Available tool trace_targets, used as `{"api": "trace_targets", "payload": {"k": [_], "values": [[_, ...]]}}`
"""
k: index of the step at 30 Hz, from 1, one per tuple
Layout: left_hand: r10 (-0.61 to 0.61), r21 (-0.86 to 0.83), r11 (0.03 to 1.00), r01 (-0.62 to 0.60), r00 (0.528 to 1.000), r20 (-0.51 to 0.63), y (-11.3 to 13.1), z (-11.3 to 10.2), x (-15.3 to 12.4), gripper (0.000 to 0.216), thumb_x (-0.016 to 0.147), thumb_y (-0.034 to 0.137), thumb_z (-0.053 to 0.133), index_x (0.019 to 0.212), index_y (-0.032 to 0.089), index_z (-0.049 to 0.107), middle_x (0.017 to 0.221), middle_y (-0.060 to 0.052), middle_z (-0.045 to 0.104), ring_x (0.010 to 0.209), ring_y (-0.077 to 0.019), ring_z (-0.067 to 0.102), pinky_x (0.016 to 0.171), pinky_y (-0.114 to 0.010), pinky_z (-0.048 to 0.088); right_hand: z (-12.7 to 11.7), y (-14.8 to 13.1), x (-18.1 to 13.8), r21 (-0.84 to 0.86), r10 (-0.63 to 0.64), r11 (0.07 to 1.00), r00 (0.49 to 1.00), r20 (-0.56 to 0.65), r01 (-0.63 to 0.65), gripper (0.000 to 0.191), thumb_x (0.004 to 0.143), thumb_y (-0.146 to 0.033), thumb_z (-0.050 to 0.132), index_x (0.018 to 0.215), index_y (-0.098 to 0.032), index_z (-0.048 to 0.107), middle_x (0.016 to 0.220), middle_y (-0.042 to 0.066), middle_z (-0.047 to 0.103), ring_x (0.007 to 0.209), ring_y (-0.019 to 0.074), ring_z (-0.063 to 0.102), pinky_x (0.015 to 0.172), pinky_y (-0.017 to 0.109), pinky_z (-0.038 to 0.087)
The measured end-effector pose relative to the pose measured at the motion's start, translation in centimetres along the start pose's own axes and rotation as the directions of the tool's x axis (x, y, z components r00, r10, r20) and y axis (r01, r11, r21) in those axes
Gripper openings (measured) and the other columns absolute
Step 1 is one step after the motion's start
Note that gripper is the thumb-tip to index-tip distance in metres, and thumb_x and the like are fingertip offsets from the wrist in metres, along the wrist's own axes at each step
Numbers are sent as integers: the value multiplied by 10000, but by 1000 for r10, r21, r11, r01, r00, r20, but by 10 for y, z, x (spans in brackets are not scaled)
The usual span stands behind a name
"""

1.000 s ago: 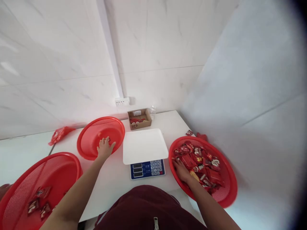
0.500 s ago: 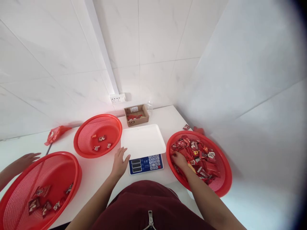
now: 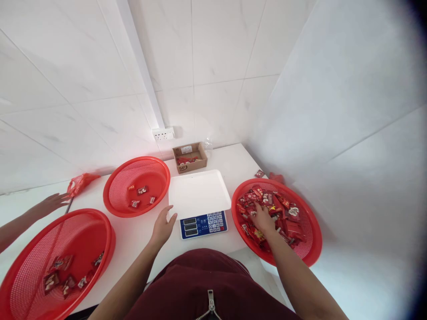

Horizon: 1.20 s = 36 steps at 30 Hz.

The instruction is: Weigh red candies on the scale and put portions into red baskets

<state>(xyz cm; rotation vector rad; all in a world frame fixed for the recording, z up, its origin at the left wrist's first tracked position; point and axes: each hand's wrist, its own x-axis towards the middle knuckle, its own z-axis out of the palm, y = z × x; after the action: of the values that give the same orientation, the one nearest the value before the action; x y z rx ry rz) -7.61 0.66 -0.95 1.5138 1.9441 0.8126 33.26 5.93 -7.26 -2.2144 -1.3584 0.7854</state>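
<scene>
The right hand (image 3: 263, 218) is down inside the red basket on the right (image 3: 312, 242), lying on a heap of red wrapped sweets (image 3: 283, 215); the fingers curl down into the pile, but whether they have closed on a wrapper cannot be told, since the back of the hand hides the tips. This basket sits at the table's right edge, close against the tiled wall, which puts the stock directly under that arm. The left hand (image 3: 162, 226) rests on the white table (image 3: 140, 231) just beside the near left corner of the digital scale (image 3: 202, 206), fingers loosely apart and holding nothing; its fingertips come up to the edge of the white weighing tray without clearly touching it. The scale stands between the baskets, keypad and display facing the person, its tray bare. Behind and left of it, a second red basket (image 3: 115, 209) holds 4 small wrapped pieces (image 3: 142, 195). A third basket (image 3: 103, 222), nearest on the left, has a few more sweets near its front wall. Beyond it, another person's hand (image 3: 51, 203) lies flat on the table near a crumpled red bag (image 3: 79, 183). A small cardboard box (image 3: 189, 158) sits against the back wall under a socket (image 3: 163, 133).
</scene>
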Motion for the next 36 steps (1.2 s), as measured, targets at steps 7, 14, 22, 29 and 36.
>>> {"api": "trace_targets", "payload": {"k": [7, 14, 22, 29, 36], "values": [[34, -4, 999, -34, 999, 14, 1, 1, 0, 336, 837, 348, 548, 1145, 221, 596, 1202, -75, 654, 1150, -241, 600, 1002, -425, 467, -3, -11, -5, -29, 66, 997, 997, -29, -67, 549, 715, -340, 609, 1231, -164, 550, 1175, 169, 645, 1089, 307, 604, 926, 411, 436], [39, -1, 999, -39, 999, 25, -5, -2, -3, 292, 837, 302, 549, 1112, 225, 610, 1176, -63, 669, 1122, -225, 618, 984, -405, 485, -26, -75, -14, 591, 82, 805, 996, -43, -40, 464, 625, -451, 707, 1009, -214, 598, 925, 42, 690, 798, 199, 639, 684, 303, 504], [42, -7, 999, -42, 996, 75, 5, -3, -7, 291, 846, 259, 547, 1128, 223, 609, 1191, -63, 656, 1141, -214, 603, 983, -389, 484, 29, -168, -32, 711, -128, 695, 955, 266, -105, 466, 576, -430, 760, 964, -213, 618, 730, -15, 658, 593, 117, 582, 507, 218, 420], [-3, 2, 1000, 2, 998, 60, -13, -18, -22, 288, 852, 247, 537, 1130, 216, 607, 1196, -71, 648, 1157, -221, 586, 1042, -430, 434, 55, -147, -19, 637, -17, 760, 975, 221, -132, 415, 613, -454, 682, 919, -198, 571, 677, -16, 620, 525, 108, 536, 495, 234, 413], [-11, 3, 1000, 10, 996, 83, -9, -17, -26, 291, 856, 238, 527, 1132, 185, 604, 1203, -97, 644, 1150, -226, 590, 1027, -425, 445, 70, -175, -9, 626, -78, 764, 940, 332, -158, 350, 615, -391, 714, 889, -207, 599, 773, 21, 675, 644, 153, 631, 546, 252, 477]]}}
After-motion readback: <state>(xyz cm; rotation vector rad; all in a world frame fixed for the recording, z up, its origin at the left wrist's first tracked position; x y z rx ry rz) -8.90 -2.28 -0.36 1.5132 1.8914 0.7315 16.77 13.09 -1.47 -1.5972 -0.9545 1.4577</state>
